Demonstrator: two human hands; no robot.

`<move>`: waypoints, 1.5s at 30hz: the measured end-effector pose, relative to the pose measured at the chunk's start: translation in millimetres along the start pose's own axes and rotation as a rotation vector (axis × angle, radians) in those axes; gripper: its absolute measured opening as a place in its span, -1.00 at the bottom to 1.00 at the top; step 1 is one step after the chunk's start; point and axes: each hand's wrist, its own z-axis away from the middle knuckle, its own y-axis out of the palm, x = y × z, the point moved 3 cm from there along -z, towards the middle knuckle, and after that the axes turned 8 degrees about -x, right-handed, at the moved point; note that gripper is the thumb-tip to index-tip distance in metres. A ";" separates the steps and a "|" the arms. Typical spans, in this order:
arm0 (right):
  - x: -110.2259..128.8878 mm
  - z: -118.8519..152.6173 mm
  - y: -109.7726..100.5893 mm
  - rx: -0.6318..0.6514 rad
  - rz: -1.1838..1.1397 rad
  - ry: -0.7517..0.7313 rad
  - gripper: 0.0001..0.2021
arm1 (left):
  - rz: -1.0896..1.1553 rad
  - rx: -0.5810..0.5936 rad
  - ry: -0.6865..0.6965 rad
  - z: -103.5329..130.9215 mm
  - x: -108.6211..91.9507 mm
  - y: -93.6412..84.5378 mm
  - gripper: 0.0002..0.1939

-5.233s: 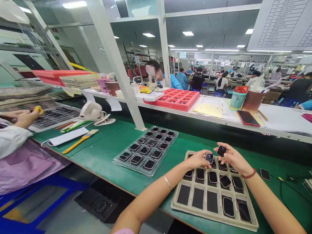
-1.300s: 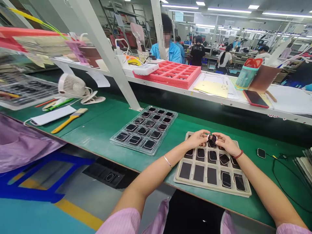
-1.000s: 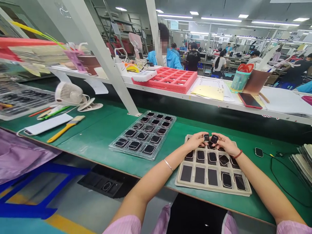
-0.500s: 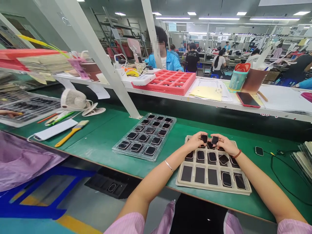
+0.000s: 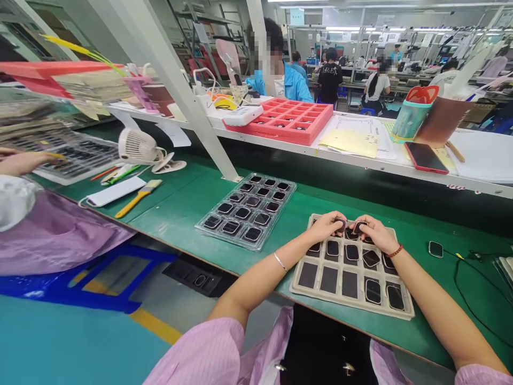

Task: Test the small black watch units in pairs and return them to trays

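My left hand [image 5: 326,228] pinches a smartwatch case [image 5: 340,226] with a black screen above the far row of the beige tray [image 5: 348,303]. Close beside it, my right hand [image 5: 377,235] grips another dark watch case [image 5: 360,227], its thumb on the face. More watch cases lie in the tray's pockets below, one of them [image 5: 371,259] turned askew. In the near row, the three pockets on the left show only dark pads. My fingers partly hide the far row.
A clear plastic tray [image 5: 256,247] of watch cases lies left of centre. Beyond it are a brush [image 5: 138,199], a small fan [image 5: 138,147] and a co-worker's hand [image 5: 24,160]. On the right sit a single watch [image 5: 435,249] and a black cable [image 5: 457,278]. A shelf holds a red tray [image 5: 276,140].
The view has shifted slightly. Both held watches have tilted, and my right thumb now lies over the face of its one. At the left, more of the co-worker's arm shows.
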 end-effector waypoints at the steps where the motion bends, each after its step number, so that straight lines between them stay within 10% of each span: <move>1: 1.8 0.4 -0.8 -0.004 0.049 -0.033 -0.79 | -0.037 -0.023 0.028 1.7 -4.5 -0.8 -0.81; 8: 36.8 33.4 33.4 -0.030 0.459 -0.211 -0.86 | -0.645 -0.158 0.280 68.5 -53.0 -24.5 -0.85; 15: 61.5 82.3 99.9 0.131 0.797 -0.346 -0.91 | -1.038 -0.080 0.203 139.3 -37.5 -28.3 -0.82; 21: 77.9 118.5 33.2 0.203 1.152 -0.289 -0.80 | -1.259 0.049 0.345 135.8 -39.5 -1.8 -0.74; 27: 56.4 167.0 -21.6 0.073 1.449 -0.034 -0.87 | -1.062 0.317 0.635 97.8 -38.4 77.2 -0.75; 34: 44.8 183.0 -15.2 -0.107 1.182 -0.054 -0.87 | -0.833 0.396 0.598 93.7 -26.7 116.2 -0.78; 45: 38.4 159.8 -33.2 -0.329 0.082 0.175 -0.84 | -0.157 0.321 -0.038 49.8 -26.4 46.4 -0.72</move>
